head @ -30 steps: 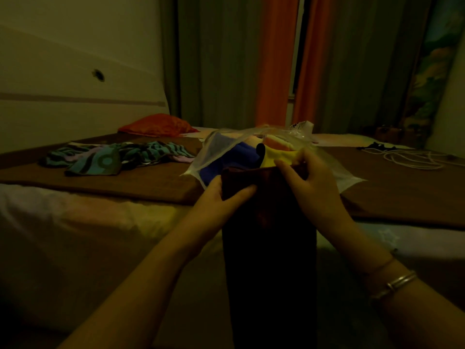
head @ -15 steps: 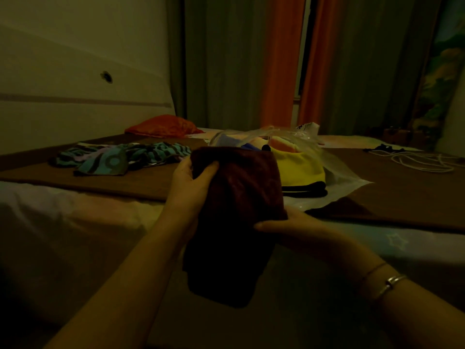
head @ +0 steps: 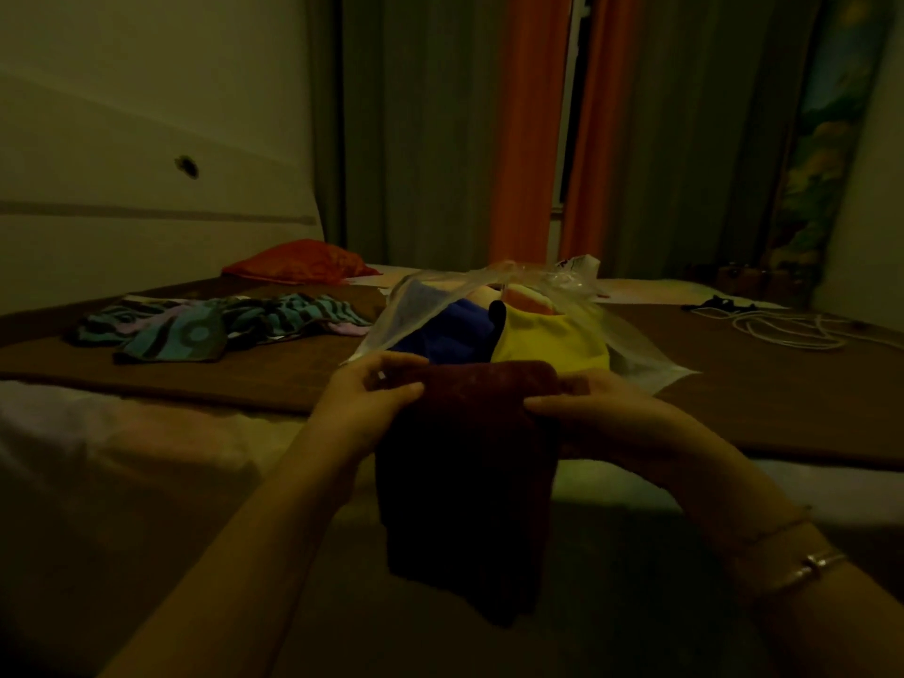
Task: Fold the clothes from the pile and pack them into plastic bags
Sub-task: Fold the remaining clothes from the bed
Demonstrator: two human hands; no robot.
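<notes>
Both hands, the left hand (head: pixel 372 398) and right hand (head: pixel 594 408), pinch the top fold of a dark maroon cloth (head: pixel 469 462) hanging before the bed (head: pixel 274 379), just short of the clear plastic bag (head: pixel 631 354) of folded clothes, with striped garments (head: pixel 215 325) lying leftward.

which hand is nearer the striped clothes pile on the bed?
Left. The left hand grips the dark red cloth on the side toward the striped pile; the right hand holds the cloth's far side, farther away.
</notes>
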